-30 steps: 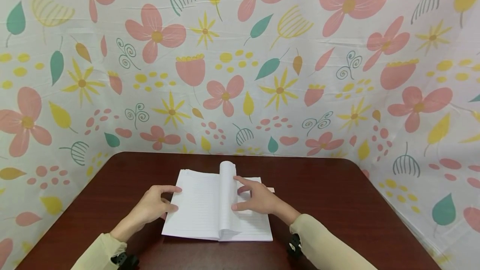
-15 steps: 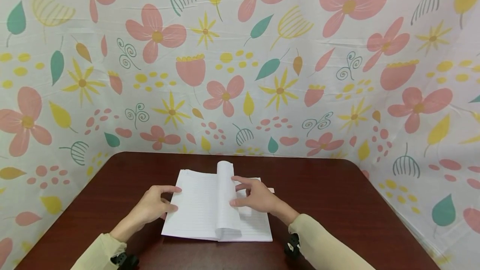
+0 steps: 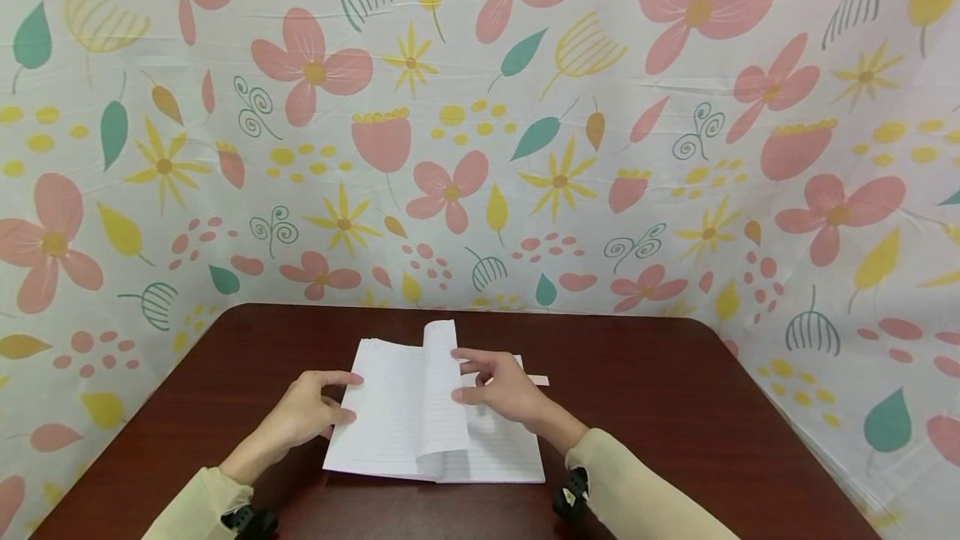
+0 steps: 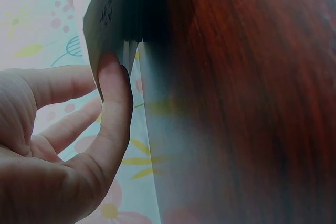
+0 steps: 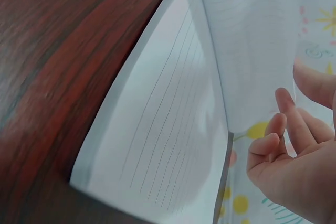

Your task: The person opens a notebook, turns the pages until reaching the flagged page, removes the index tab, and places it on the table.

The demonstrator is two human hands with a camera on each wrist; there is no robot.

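An open notebook with ruled white pages [image 3: 381,415] lies on the table. My left hand [image 3: 300,411] pinches its left edge. In the left wrist view, one finger [image 4: 116,98] lies against the cover [image 4: 100,24], which has dark handwriting, and other fingers are on the opposite side. My right hand [image 3: 510,390] pinches the free edge of a lifted page [image 3: 444,398], which stands curved near the spine. The right wrist view shows that page [image 5: 252,51] raised over the flat right-hand page [image 5: 163,129], the thumb and a finger at its edge.
The dark reddish-brown table [image 3: 645,390] extends around the notebook. A small pale pink tab [image 3: 538,380] sticks out past the notebook's right edge. Behind and beside the table hangs a white cloth [image 3: 480,190] printed with flowers and leaves.
My right hand has moved a little to the left, bringing the lifted page across the spine, so more of the right-hand page shows. My left hand has stayed still.
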